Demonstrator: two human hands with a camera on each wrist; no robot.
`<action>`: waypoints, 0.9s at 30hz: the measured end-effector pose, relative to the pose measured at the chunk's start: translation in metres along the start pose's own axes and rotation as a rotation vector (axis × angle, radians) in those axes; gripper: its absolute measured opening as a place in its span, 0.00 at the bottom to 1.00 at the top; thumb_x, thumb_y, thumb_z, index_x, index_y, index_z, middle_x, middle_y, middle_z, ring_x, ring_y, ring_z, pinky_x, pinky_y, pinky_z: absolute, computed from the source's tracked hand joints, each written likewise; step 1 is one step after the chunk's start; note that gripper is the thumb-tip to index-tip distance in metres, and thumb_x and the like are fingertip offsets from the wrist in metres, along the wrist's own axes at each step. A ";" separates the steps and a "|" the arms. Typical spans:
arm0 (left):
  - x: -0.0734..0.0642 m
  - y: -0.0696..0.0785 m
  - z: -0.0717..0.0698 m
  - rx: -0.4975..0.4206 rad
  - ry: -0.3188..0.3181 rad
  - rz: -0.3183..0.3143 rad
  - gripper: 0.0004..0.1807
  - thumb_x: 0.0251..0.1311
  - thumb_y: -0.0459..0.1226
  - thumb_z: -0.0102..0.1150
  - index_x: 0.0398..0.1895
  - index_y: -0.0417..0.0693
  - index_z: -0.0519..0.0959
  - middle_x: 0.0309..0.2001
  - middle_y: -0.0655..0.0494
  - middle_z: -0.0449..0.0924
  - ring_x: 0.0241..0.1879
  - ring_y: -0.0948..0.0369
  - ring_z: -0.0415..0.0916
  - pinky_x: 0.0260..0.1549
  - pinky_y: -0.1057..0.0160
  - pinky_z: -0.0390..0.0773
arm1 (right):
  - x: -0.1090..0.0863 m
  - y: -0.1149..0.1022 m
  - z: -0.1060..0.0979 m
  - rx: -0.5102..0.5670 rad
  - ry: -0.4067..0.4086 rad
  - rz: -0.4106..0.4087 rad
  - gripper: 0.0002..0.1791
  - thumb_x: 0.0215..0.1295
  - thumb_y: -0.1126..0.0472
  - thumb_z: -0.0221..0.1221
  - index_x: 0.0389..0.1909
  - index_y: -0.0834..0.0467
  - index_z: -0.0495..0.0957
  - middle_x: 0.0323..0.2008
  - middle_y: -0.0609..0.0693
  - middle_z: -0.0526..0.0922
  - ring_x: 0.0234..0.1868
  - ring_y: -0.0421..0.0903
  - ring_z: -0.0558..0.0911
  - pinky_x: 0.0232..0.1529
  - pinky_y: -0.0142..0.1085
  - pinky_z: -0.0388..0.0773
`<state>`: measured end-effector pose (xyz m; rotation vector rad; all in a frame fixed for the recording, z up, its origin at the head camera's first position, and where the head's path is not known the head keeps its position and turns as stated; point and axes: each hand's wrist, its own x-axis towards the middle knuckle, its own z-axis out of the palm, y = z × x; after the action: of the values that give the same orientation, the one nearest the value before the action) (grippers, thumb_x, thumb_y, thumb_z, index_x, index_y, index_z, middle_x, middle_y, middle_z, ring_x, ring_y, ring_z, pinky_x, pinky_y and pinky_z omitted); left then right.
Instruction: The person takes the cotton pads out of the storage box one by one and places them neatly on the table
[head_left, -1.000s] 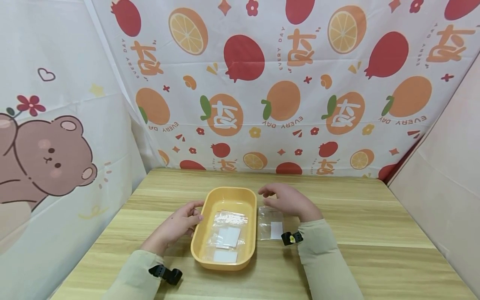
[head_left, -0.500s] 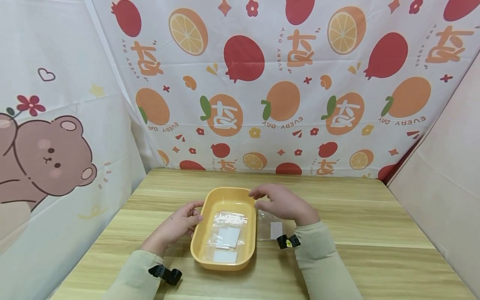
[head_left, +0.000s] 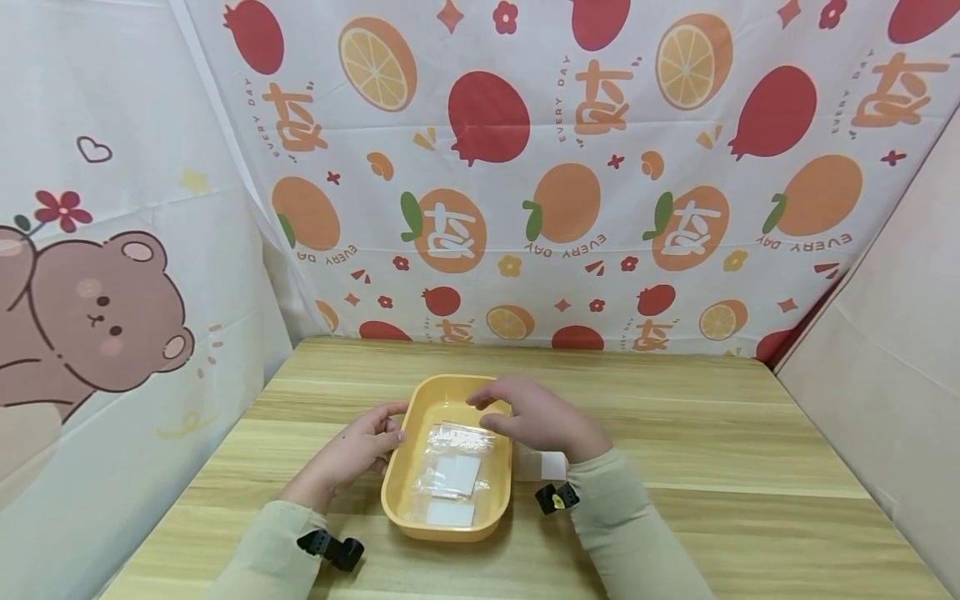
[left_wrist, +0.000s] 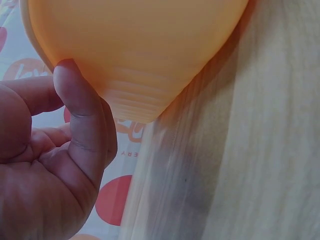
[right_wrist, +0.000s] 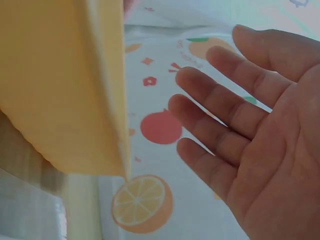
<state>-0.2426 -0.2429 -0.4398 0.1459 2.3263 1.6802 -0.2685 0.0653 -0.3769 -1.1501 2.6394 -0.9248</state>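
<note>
A yellow oblong tray (head_left: pixel 498 500) sits on the wooden table. Inside it lie several clear zip bags (head_left: pixel 487 471) with white rectangles (head_left: pixel 456 475) in or on them. My left hand (head_left: pixel 358 446) grips the tray's left rim; in the left wrist view its curled fingers (left_wrist: pixel 82 115) meet the tray's outer wall. Over the tray's far right part hovers my right hand (head_left: pixel 536 415). The right wrist view shows its fingers (right_wrist: pixel 210 130) spread and holding nothing, beside the tray wall (right_wrist: pixel 65 100). Another clear bag with a white rectangle (head_left: pixel 553 466) lies right of the tray, partly hidden by my right wrist.
The wooden table (head_left: pixel 712 467) reaches back to a hanging fruit-print cloth (head_left: pixel 510 208). A bear-print cloth (head_left: pixel 105 325) hangs on the left, a plain pale one (head_left: pixel 885 375) on the right. Each wrist wears a black strap mount (head_left: pixel 330 550).
My right hand has moved left from beside the tray to over it, its wrist covering more of the bag on the table. The left hand and the tray have stayed put.
</note>
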 end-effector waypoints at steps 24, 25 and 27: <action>0.000 0.001 0.000 -0.006 0.006 -0.010 0.30 0.73 0.33 0.53 0.76 0.47 0.61 0.44 0.42 0.70 0.36 0.51 0.78 0.30 0.55 0.82 | 0.020 0.006 0.047 -0.126 -0.049 0.063 0.25 0.71 0.53 0.61 0.67 0.48 0.75 0.64 0.44 0.76 0.66 0.44 0.72 0.66 0.44 0.69; 0.000 0.000 0.000 -0.008 0.004 -0.006 0.30 0.73 0.33 0.53 0.76 0.46 0.61 0.44 0.42 0.70 0.36 0.51 0.78 0.30 0.55 0.82 | 0.021 0.006 0.048 -0.139 -0.048 0.061 0.25 0.70 0.53 0.61 0.67 0.49 0.75 0.64 0.44 0.77 0.66 0.44 0.73 0.66 0.43 0.69; 0.000 -0.001 0.000 -0.016 -0.011 0.009 0.30 0.74 0.33 0.52 0.76 0.43 0.60 0.44 0.42 0.71 0.35 0.52 0.77 0.29 0.56 0.82 | 0.023 0.007 0.050 -0.172 -0.046 0.051 0.26 0.69 0.54 0.63 0.67 0.49 0.75 0.63 0.44 0.77 0.65 0.43 0.73 0.65 0.42 0.70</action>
<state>-0.2429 -0.2436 -0.4408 0.1627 2.3070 1.6968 -0.2722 0.0288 -0.4187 -1.1181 2.7411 -0.6657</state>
